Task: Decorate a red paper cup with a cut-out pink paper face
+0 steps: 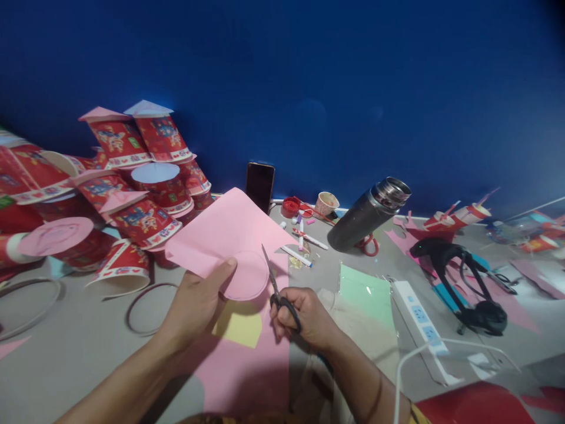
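Note:
A pink paper sheet (233,227) is pinched between the thumb and fingers of my left hand (198,303). Its lower part is a rounded, partly cut disc with a drawn curved line. My right hand (304,315) is wrapped round the black handles of scissors (274,282), whose blades point up along the right edge of the round part. Whether the blades are apart is hard to tell. Under both hands lie a larger pink sheet (247,377) and a small yellow piece of paper (239,324).
Decorated red cups (148,221) are stacked at the left, near a ring (128,312). Behind stand a phone (260,185) and a dark flask (366,218). Markers (296,256), green paper (366,294), a power strip (421,330) and a black strap-like object (463,288) lie toward the right.

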The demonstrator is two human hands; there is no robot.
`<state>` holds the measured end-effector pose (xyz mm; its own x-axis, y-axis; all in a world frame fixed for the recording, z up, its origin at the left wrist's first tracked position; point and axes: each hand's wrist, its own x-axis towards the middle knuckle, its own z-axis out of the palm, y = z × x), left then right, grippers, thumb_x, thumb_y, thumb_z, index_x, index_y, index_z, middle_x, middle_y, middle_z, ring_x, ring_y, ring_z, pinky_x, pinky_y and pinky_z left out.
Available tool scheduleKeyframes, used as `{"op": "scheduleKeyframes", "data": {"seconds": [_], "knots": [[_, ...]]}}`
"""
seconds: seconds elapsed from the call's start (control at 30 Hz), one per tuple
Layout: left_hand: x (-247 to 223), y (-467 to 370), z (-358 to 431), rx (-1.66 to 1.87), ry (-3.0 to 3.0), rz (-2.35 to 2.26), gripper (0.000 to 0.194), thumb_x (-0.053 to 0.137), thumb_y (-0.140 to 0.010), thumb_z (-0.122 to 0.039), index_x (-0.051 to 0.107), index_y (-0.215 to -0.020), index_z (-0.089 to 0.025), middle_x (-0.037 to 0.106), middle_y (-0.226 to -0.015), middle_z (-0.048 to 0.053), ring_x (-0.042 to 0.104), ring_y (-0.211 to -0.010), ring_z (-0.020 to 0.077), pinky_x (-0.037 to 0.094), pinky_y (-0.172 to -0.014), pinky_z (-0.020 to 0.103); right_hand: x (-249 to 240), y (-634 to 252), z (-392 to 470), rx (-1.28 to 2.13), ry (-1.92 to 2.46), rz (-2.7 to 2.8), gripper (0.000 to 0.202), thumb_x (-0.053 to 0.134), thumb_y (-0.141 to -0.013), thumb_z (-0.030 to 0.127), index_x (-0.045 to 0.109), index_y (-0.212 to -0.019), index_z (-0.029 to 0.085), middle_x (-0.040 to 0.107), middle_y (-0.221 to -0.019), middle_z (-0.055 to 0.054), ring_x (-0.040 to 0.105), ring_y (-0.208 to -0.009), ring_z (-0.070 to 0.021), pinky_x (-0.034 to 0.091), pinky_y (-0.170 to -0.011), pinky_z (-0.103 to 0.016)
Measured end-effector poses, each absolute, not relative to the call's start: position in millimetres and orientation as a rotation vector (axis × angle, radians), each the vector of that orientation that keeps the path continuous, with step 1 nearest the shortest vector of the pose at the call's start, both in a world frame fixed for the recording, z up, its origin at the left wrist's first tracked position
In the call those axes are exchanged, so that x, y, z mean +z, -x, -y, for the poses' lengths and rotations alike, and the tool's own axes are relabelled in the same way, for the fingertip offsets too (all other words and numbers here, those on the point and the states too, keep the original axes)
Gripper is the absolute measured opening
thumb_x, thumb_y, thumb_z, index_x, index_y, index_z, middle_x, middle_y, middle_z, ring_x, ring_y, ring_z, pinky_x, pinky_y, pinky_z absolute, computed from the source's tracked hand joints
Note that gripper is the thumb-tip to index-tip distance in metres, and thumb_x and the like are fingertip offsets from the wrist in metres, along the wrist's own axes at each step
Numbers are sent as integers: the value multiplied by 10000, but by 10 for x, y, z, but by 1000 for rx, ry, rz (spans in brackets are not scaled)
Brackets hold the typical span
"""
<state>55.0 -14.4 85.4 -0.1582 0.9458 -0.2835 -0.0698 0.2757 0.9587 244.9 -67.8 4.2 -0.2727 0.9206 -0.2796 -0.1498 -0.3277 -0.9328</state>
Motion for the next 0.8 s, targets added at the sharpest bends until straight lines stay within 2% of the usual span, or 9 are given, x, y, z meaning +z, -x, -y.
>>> {"op": "scheduleKeyframes", "data": {"seconds": [0.13, 0.27, 0.4, 0.57, 0.67, 0.8], "knots": [[869, -555, 149, 1161, -847, -1431, 313, 794, -619, -471, 733, -757, -197, 778, -748, 49, 690, -719, 241, 564, -632, 316, 32, -2446, 685, 1722, 1149, 1059, 727, 842, -615, 819, 662, -792, 138, 656, -558, -8, 552, -439, -94, 352, -434, -194], [894, -534, 116, 1127, -877, -1378, 294, 791, -634, -432, 738, -781, -184, 805, -805, 64, 729, -814, 273, 603, -773, 365, 12, -2444, 698, 1725, 1148, 1052, 725, 842, -608, 822, 648, -772, 143, 651, -552, -4, 543, -432, -91, 348, -435, -196], [831, -495, 89, 1167, -934, -1351, 218, 773, -700, -395, 730, -744, -186, 801, -788, 61, 720, -810, 276, 602, -833, 397, 6, -2447, 702, 1737, 1137, 1058, 709, 845, -619, 812, 641, -766, 149, 647, -552, 1, 554, -435, -95, 350, -439, -201], [689, -389, 56, 1136, -1067, -1422, 235, 774, -737, -424, 721, -711, -197, 773, -768, 61, 708, -850, 299, 597, -871, 416, 6, -2451, 689, 1759, 1136, 1054, 715, 850, -597, 819, 644, -753, 153, 631, -530, 14, 538, -429, -95, 354, -436, -204], [719, -337, 28, 1075, -1149, -1409, 246, 779, -708, -450, 691, -662, -226, 757, -754, 61, 704, -881, 317, 596, -886, 405, 4, -2455, 683, 1762, 1146, 1058, 710, 856, -599, 811, 641, -750, 151, 630, -533, 9, 539, -431, -95, 362, -435, -202], [892, -339, 7, 970, -1151, -1395, 282, 817, -599, -498, 674, -640, -258, 779, -794, 82, 696, -921, 356, 603, -870, 399, 11, -2457, 680, 1768, 1153, 1085, 687, 861, -625, 785, 632, -749, 150, 625, -536, 1, 543, -435, -102, 370, -433, -202]]}}
